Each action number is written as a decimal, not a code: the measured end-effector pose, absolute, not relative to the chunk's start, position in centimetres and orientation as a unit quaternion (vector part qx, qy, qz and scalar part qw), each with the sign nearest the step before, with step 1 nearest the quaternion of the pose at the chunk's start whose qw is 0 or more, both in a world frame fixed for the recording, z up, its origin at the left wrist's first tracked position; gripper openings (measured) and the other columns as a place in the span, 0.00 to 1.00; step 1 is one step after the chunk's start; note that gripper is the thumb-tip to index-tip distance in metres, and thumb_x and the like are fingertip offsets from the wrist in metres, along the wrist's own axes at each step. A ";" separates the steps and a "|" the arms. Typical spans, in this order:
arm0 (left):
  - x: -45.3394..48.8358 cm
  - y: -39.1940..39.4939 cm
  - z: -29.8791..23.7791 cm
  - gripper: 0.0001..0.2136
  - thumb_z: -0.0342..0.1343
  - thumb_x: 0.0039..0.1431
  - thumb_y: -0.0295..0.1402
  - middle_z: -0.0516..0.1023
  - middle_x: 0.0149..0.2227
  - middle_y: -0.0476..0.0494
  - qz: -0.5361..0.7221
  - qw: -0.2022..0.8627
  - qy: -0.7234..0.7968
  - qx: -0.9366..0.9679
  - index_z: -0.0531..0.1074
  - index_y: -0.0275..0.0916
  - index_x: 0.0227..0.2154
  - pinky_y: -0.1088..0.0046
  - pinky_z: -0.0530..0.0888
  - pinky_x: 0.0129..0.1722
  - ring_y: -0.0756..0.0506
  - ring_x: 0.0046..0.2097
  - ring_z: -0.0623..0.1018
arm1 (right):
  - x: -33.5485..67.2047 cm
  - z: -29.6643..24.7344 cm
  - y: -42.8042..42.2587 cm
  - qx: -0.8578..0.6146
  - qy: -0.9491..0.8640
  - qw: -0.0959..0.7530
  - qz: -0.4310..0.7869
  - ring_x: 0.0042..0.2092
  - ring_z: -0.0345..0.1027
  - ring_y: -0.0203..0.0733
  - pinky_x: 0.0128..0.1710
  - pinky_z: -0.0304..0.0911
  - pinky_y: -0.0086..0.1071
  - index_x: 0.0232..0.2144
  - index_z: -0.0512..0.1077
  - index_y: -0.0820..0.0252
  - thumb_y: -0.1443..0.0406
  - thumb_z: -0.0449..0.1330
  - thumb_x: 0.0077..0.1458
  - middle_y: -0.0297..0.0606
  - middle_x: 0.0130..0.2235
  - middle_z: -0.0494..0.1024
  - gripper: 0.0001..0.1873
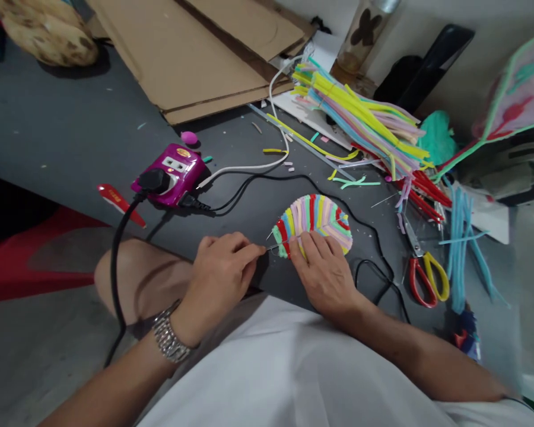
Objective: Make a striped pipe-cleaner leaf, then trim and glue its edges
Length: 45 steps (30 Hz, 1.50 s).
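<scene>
A leaf-shaped piece made of striped pipe cleaners lies on the grey table in front of me, in red, yellow, pink, blue and green rows. At its pointed left end, a thin metal wire runs out, and my left hand pinches it between thumb and forefinger. My right hand presses its fingers over the near edge of the striped piece, holding it against the table. The underside of the piece and the right fingertips are partly hidden.
A purple power adapter with black cords stands to the left, beside a red utility knife. Bundled pipe cleaners lie at the back right. Scissors and loose blue pipe cleaners are at right, cardboard behind.
</scene>
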<state>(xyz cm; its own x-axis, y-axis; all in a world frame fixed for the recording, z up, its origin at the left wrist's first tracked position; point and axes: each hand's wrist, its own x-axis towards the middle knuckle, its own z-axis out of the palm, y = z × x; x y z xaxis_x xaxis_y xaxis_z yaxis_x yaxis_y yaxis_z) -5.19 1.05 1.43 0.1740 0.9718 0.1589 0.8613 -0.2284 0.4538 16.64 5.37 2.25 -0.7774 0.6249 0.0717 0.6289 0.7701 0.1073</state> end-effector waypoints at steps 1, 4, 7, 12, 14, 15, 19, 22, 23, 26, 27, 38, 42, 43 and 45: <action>-5.2 1.0 1.4 0.11 0.52 0.69 0.26 0.78 0.34 0.46 0.213 0.127 0.607 0.755 0.79 0.42 0.40 0.63 0.62 0.37 0.44 0.36 0.75 | 16.6 2.1 5.2 -0.343 -0.937 0.018 -0.060 0.57 0.63 0.57 0.54 0.59 0.49 0.57 0.71 0.69 0.72 0.50 0.66 0.57 0.55 0.76 0.21; -4.9 0.8 1.2 0.11 0.51 0.69 0.28 0.78 0.35 0.45 0.218 0.119 0.611 0.752 0.80 0.43 0.40 0.64 0.62 0.36 0.44 0.36 0.75 | 16.6 1.7 4.9 -0.358 -0.932 0.028 -0.048 0.56 0.63 0.56 0.54 0.62 0.49 0.57 0.72 0.69 0.73 0.51 0.65 0.57 0.54 0.76 0.20; -4.9 0.7 1.3 0.11 0.51 0.69 0.28 0.79 0.35 0.44 0.225 0.129 0.620 0.740 0.80 0.43 0.40 0.64 0.63 0.36 0.44 0.37 0.76 | 16.6 1.6 4.9 -0.357 -0.932 0.034 -0.049 0.55 0.64 0.56 0.53 0.63 0.49 0.56 0.72 0.68 0.73 0.51 0.65 0.57 0.53 0.76 0.20; -6.6 1.2 2.7 0.11 0.52 0.69 0.31 0.84 0.41 0.44 0.254 0.273 0.624 0.686 0.80 0.42 0.45 0.64 0.73 0.43 0.44 0.41 0.81 | 16.7 1.9 5.1 -0.348 -0.936 0.026 -0.051 0.53 0.64 0.57 0.51 0.64 0.48 0.55 0.73 0.68 0.74 0.52 0.64 0.56 0.51 0.76 0.20; -7.8 1.2 3.2 0.12 0.52 0.69 0.33 0.85 0.43 0.44 0.280 0.306 0.635 0.652 0.80 0.42 0.46 0.65 0.76 0.46 0.44 0.44 0.82 | 16.7 1.9 5.2 -0.343 -0.937 0.034 -0.052 0.53 0.64 0.58 0.51 0.64 0.48 0.55 0.73 0.70 0.74 0.53 0.63 0.57 0.51 0.76 0.20; -8.4 1.1 3.3 0.12 0.52 0.69 0.34 0.85 0.43 0.44 0.288 0.307 0.646 0.637 0.80 0.41 0.46 0.65 0.77 0.46 0.44 0.44 0.82 | 16.7 1.9 5.2 -0.342 -0.937 0.038 -0.054 0.53 0.64 0.58 0.51 0.64 0.48 0.55 0.73 0.71 0.74 0.53 0.63 0.57 0.50 0.76 0.20; -9.5 0.5 3.6 0.12 0.53 0.69 0.36 0.85 0.43 0.44 0.297 0.308 0.667 0.609 0.81 0.41 0.45 0.66 0.78 0.45 0.44 0.44 0.83 | 16.6 1.8 5.0 -0.348 -0.935 0.042 -0.046 0.53 0.64 0.58 0.49 0.64 0.47 0.56 0.73 0.70 0.75 0.52 0.63 0.57 0.50 0.75 0.21; -8.9 0.2 3.8 0.12 0.52 0.69 0.35 0.85 0.43 0.43 0.288 0.313 0.657 0.623 0.81 0.40 0.44 0.66 0.78 0.44 0.44 0.44 0.82 | 16.5 1.8 4.9 -0.351 -0.934 0.045 -0.043 0.53 0.64 0.59 0.49 0.64 0.48 0.56 0.73 0.71 0.75 0.52 0.62 0.58 0.50 0.75 0.21; -8.5 0.2 3.9 0.11 0.53 0.69 0.34 0.85 0.42 0.43 0.278 0.308 0.654 0.633 0.81 0.40 0.44 0.65 0.77 0.44 0.44 0.43 0.82 | 16.4 1.9 4.9 -0.351 -0.934 0.045 -0.047 0.53 0.64 0.59 0.49 0.64 0.48 0.56 0.73 0.71 0.75 0.52 0.62 0.58 0.50 0.75 0.21; -7.2 0.6 4.0 0.09 0.56 0.67 0.34 0.83 0.39 0.43 0.233 0.282 0.650 0.666 0.80 0.39 0.43 0.63 0.76 0.45 0.42 0.42 0.80 | 16.3 2.0 4.9 -0.352 -0.933 0.040 -0.056 0.53 0.63 0.59 0.50 0.64 0.47 0.55 0.73 0.72 0.74 0.53 0.63 0.57 0.50 0.76 0.20; -6.8 0.7 3.9 0.08 0.58 0.66 0.34 0.83 0.38 0.43 0.219 0.275 0.650 0.674 0.80 0.39 0.42 0.62 0.75 0.45 0.42 0.42 0.80 | 16.3 2.0 4.8 -0.355 -0.932 0.036 -0.054 0.54 0.63 0.58 0.50 0.64 0.47 0.56 0.73 0.72 0.74 0.53 0.63 0.57 0.51 0.75 0.20; -5.9 1.1 2.4 0.07 0.57 0.66 0.28 0.80 0.36 0.44 0.222 0.261 0.641 0.687 0.81 0.40 0.40 0.65 0.72 0.42 0.43 0.40 0.76 | 16.4 1.2 4.4 -0.383 -0.922 0.041 -0.046 0.56 0.63 0.56 0.52 0.62 0.46 0.57 0.72 0.68 0.73 0.54 0.64 0.55 0.53 0.75 0.21; -6.0 0.9 1.9 0.08 0.56 0.67 0.29 0.80 0.36 0.44 0.231 0.245 0.634 0.696 0.81 0.40 0.39 0.64 0.70 0.41 0.43 0.39 0.76 | 16.6 0.7 4.3 -0.389 -0.917 0.072 -0.042 0.56 0.63 0.56 0.53 0.62 0.46 0.57 0.72 0.68 0.74 0.53 0.63 0.54 0.53 0.75 0.21; -6.0 0.8 1.8 0.08 0.55 0.67 0.29 0.80 0.36 0.44 0.232 0.241 0.634 0.697 0.81 0.40 0.40 0.64 0.70 0.40 0.43 0.39 0.76 | 16.7 0.5 4.3 -0.393 -0.915 0.084 -0.041 0.56 0.63 0.55 0.54 0.62 0.46 0.57 0.72 0.69 0.74 0.52 0.63 0.54 0.53 0.76 0.21; -6.0 0.8 1.6 0.08 0.55 0.67 0.29 0.79 0.35 0.44 0.234 0.230 0.633 0.701 0.81 0.40 0.39 0.65 0.70 0.39 0.43 0.38 0.75 | 16.8 0.2 4.3 -0.404 -0.908 0.103 -0.036 0.56 0.63 0.53 0.54 0.62 0.44 0.57 0.71 0.70 0.75 0.52 0.63 0.53 0.54 0.76 0.22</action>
<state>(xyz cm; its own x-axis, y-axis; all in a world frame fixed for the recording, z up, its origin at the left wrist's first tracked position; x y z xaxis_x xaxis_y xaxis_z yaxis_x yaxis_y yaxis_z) -5.95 0.81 1.61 0.0876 0.9955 0.0365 0.7795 -0.0913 0.6197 16.83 4.30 0.19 -0.6526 0.7261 0.2164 0.7410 0.6712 -0.0175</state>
